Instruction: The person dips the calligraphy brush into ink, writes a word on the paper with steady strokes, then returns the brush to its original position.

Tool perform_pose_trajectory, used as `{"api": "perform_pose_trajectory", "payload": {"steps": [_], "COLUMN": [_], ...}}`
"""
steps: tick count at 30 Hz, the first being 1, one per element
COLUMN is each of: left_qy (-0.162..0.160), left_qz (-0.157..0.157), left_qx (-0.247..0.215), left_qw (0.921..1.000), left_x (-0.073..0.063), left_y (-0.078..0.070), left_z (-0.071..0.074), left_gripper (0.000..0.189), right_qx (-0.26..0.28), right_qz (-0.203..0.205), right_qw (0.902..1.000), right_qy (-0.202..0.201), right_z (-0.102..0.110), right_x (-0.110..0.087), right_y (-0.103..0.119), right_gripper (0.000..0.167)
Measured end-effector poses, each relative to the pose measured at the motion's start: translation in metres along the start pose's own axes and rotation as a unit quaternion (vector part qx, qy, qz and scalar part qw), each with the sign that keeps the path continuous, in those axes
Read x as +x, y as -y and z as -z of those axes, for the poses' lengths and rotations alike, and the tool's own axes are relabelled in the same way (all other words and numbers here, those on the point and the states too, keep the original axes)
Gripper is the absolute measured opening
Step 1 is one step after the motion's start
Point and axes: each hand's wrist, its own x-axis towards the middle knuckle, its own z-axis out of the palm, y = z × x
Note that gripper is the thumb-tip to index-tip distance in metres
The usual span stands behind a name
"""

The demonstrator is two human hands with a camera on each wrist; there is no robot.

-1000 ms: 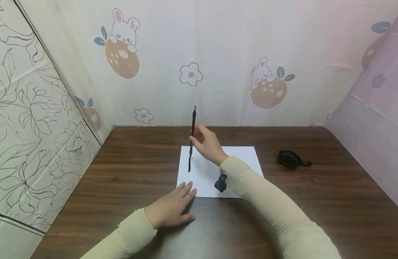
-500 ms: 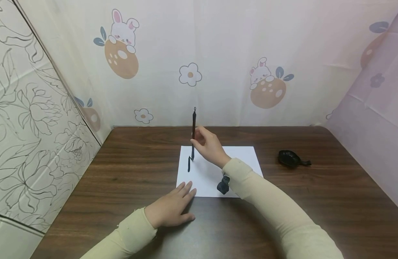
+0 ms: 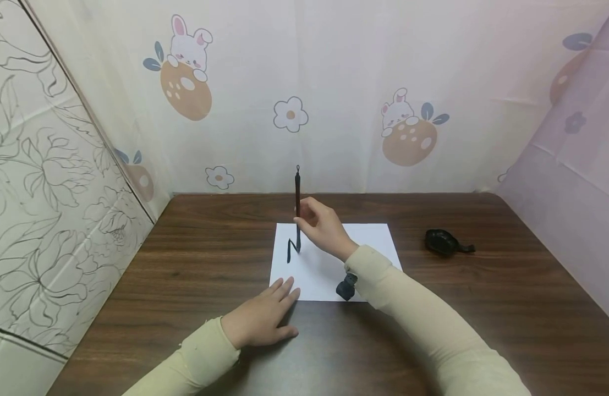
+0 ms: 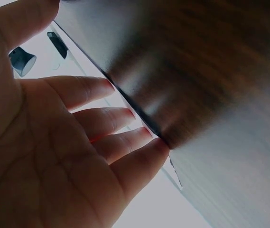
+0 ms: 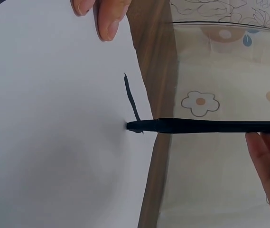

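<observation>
My right hand [image 3: 323, 226] pinches a dark writing brush [image 3: 297, 192] and holds it upright over a white sheet of paper [image 3: 344, 269]. In the right wrist view the tip of the brush [image 5: 191, 126] meets the paper [image 5: 54, 118] at the end of a wet black line. On the paper's left half, black strokes [image 3: 289, 252] form an upright line and a slanting one joined at the top. My left hand [image 3: 262, 316] lies with spread fingers on the sheet's lower left edge. Seen from the left wrist, the fingers [image 4: 101, 123] are extended along that edge.
A small black pan-shaped dish [image 3: 442, 242] with a short handle stands right of the paper on the brown wooden table [image 3: 200, 264]. A curtain [image 3: 334, 66] printed with rabbits hangs behind the table, and a flower-patterned panel [image 3: 51, 165] borders its left side.
My right hand has moved slightly right and toward me with the brush. A slanting black stroke now runs down rightward from the top of the upright one. The left hand stays put.
</observation>
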Motion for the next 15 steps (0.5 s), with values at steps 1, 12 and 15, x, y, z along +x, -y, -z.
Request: {"api": "perform_pose_trajectory", "payload": {"steps": [1, 12, 15], "left_qy": [0.001, 0.005, 0.004], "left_qz": [0.0, 0.007, 0.007], "left_qx": [0.0, 0.001, 0.0], "left_qw": [1.0, 1.0, 1.0], "left_x": [0.0, 0.0019, 0.0024], "left_y": [0.0, 0.0015, 0.0018], "left_z": [0.0001, -0.0021, -0.0025], "left_gripper": [0.074, 0.074, 0.074], "right_qx": [0.001, 0.012, 0.018], "right_qz": [-0.001, 0.008, 0.01], "right_qw": [1.0, 0.9998, 0.9997], "right_qy": [0.0, 0.012, 0.017], "right_z": [0.0005, 0.0046, 0.0057], "right_x": [-0.0007, -0.0059, -0.0068], "right_y": [0.0002, 0.004, 0.0046], "right_gripper": [0.023, 0.023, 0.023]}}
